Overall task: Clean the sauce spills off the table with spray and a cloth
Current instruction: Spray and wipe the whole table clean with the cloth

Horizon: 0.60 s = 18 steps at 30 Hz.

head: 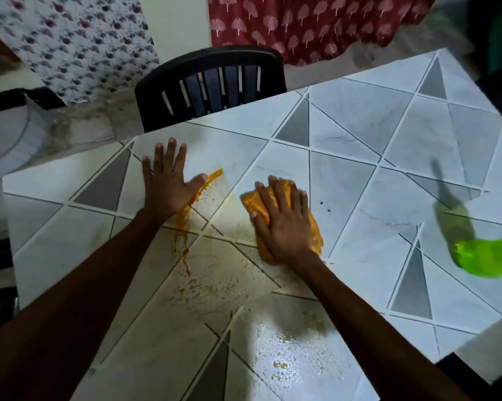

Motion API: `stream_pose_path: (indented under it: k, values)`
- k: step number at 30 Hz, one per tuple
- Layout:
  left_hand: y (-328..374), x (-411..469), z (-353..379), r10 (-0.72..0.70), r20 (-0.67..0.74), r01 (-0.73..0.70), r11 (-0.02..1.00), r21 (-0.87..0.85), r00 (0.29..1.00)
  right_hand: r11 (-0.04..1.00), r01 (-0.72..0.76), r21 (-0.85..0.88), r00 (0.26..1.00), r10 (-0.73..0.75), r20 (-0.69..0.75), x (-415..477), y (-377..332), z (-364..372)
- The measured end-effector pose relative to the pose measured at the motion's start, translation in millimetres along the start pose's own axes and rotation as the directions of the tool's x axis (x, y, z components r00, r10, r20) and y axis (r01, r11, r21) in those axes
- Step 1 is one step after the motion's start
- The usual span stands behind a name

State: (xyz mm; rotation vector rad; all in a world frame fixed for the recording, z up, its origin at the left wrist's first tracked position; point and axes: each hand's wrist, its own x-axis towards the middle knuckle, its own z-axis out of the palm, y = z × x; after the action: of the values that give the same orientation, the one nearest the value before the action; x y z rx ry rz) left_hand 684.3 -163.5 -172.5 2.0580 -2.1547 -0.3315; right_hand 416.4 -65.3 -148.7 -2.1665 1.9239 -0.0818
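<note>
My right hand (281,221) lies flat with straight fingers on an orange cloth (313,227), pressing it onto the tiled table (359,134). My left hand (169,180) rests flat and spread on the tabletop to the left of the cloth. An orange sauce streak (186,224) runs from under the left palm down toward me, with smears and droplets (197,287) below it. Wet, shiny spray patches with small sauce drops (281,366) lie near the table's front. A green spray bottle (487,256) is at the right edge, partly cut off.
A black slatted chair (212,85) stands against the table's far edge. Patterned fabrics (79,39) hang behind it, white on the left and a red one (302,21) on the right. The table's right half shows bare grey and white triangle tiles.
</note>
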Motion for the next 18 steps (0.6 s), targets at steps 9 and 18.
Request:
stream_pose_path:
  k: [9, 18]
  values:
    - [46.8, -47.5, 6.7, -0.066, -0.129, 0.057, 0.995, -0.078, 0.989, 0.990, -0.142, -0.005, 0.987, 0.141, -0.082, 17.6, 59.4, -7.7]
    - [47.8, -88.5, 4.2, 0.044, -0.114, -0.049, 0.998, -0.047, 0.993, 0.999, -0.040, 0.002, 0.999, 0.040, 0.026, -67.6, -6.0, 9.8]
